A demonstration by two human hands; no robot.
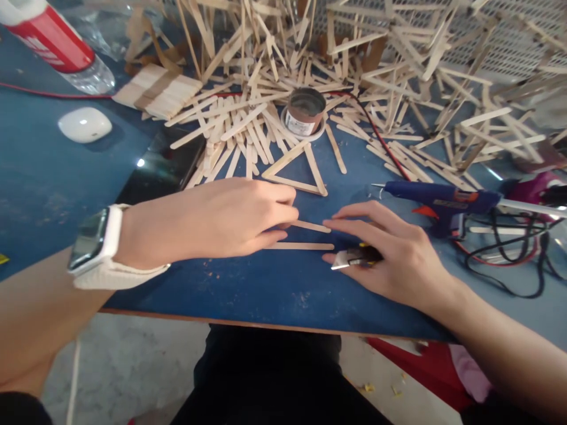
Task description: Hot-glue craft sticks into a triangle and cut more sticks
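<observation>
Sticks (305, 246) lie as a pair on the desk (248, 289), apart but drawing closer toward their right ends, their left parts hidden under our left grip (234, 215). That hand bends over them from the left; we cannot tell whether its fingertips pinch the wood or only rest there. Our right grip (390, 248) holds a cutter (361, 255) tucked in low, its blade pointing left, while the forefinger reaches to the right end of the farther stick, touching it or just beside it. To handle the pair well, we would steady both flat from the left and nudge only the ends, keeping that bare blade clear of our fingertips; laying the cutter down while adjusting would probably be safer. Just beyond, on the far side, lies a stick triangle (315, 170), which our knuckles should not bump. Farther off are a brown tub (299, 124) and a loose heap of sticks (248, 127). To the right, a blue glue gun (447, 198) points its nozzle left, so our right wrist is best kept on its near side.
</observation>
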